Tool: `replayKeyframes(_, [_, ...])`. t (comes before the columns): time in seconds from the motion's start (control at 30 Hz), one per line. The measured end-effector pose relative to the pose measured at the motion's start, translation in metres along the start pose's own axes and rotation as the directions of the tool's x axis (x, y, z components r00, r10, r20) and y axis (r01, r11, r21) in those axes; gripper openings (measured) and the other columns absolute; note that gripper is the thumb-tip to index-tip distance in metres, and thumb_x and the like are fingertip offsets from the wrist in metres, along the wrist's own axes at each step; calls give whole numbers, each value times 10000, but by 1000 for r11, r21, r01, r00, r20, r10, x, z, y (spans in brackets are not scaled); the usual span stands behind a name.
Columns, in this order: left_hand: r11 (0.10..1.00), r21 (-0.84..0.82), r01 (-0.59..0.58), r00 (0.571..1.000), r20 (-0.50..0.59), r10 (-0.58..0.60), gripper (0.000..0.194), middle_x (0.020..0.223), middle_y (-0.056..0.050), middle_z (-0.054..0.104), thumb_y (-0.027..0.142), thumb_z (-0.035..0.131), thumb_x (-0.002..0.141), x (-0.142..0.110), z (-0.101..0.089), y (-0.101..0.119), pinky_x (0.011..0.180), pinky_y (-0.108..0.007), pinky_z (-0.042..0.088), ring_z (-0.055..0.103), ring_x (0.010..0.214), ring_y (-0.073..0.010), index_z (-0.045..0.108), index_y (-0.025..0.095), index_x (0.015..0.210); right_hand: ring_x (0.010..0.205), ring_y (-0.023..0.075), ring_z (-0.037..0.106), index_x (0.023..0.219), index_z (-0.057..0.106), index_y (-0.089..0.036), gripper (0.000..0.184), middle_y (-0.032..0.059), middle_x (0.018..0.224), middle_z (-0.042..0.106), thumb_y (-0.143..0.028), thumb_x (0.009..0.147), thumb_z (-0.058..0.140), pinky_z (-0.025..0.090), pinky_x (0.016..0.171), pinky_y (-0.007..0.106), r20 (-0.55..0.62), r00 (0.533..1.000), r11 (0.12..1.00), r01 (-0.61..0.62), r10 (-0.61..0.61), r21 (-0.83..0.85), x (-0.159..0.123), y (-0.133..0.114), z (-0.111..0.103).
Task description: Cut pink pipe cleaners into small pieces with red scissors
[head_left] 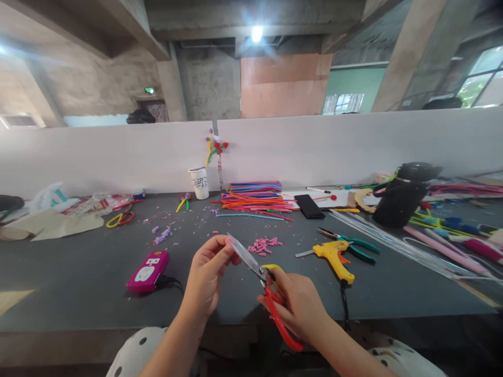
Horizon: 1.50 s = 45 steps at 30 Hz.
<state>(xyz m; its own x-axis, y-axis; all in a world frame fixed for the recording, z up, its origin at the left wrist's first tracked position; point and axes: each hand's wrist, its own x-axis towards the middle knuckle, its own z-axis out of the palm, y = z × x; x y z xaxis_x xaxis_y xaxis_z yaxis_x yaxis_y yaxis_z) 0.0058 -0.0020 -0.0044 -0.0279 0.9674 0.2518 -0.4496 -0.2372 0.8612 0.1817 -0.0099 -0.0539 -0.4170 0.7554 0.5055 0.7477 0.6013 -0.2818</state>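
My right hand point(301, 303) grips a pair of scissors point(275, 306) with one red and one yellow handle. Their blades point up and to the left, with the tips at the fingers of my left hand point(210, 269). Those fingers are pinched together around something small, of which only a bit of pink shows by the blade. Just beyond the scissors lies a pile of short pink pieces point(264, 246) on the dark table point(98, 309).
A yellow glue gun point(334, 259) and green-handled pliers point(359, 248) lie to the right, before a black jug point(406, 193). Colourful pipe cleaners point(251, 199), a phone point(309, 206) and a white cup point(199, 183) are at the back. Left are a magenta device point(148, 272) and more scissors point(120, 219).
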Motion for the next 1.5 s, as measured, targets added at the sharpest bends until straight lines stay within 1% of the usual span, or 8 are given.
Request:
replayKeyframes(0.2, [1000,-12,-17,1000,-14,17,43,651,11,541,181,625,690,-1,1,1,567,-192,391,484,575,-85,594,152,691,535,155,482,817,473,-184,328,-14,572,510,-503,744,493,271,513,238,-39,999,999,16,-18,-40,0,-1,-2])
replayKeyframes(0.3, [1000,-2,-24,1000,-9,24,32,654,10,554,180,618,699,-1,2,2,572,-192,391,494,579,-85,602,152,698,541,158,481,837,479,-175,340,-8,575,513,-506,760,472,274,518,241,-48,999,999,8,-10,-46,0,-2,-3])
replayKeyframes(0.53, [999,20,-47,999,18,47,19,633,17,557,171,606,716,-1,0,1,567,-183,382,496,571,-77,611,157,704,533,152,482,817,484,-185,323,-10,569,512,-504,786,438,273,514,238,-2,1000,999,-10,10,-51,0,-2,-5])
replayKeyframes(0.87, [1000,-11,-28,999,22,28,30,646,21,551,167,599,725,-1,1,1,580,-184,389,504,582,-73,597,156,698,523,153,497,810,494,-181,321,-5,561,527,-493,798,423,280,509,237,-39,999,997,23,-26,-79,0,-2,-4])
replayKeyframes(1.1, [1000,-7,-20,1000,0,20,45,618,27,554,177,605,718,-2,2,2,569,-187,378,492,568,-74,599,156,678,549,163,524,818,501,-176,312,14,601,570,-478,799,429,299,516,241,-23,1000,998,11,-13,-64,0,-2,-4])
replayKeyframes(1.27, [1000,-14,-5,1000,-19,5,56,615,29,552,189,619,705,-3,3,2,574,-189,376,487,569,-76,595,160,664,530,161,519,810,505,-175,311,13,590,568,-477,795,434,297,502,239,-34,999,997,10,-12,-74,0,-4,-5])
replayKeyframes(1.5, [999,-33,-7,1000,-3,7,60,619,26,545,175,606,720,-2,2,1,571,-180,374,490,569,-70,583,154,668,534,166,525,795,496,-177,300,11,589,567,-468,802,426,288,499,242,-31,999,997,15,-17,-80,-1,-3,-3])
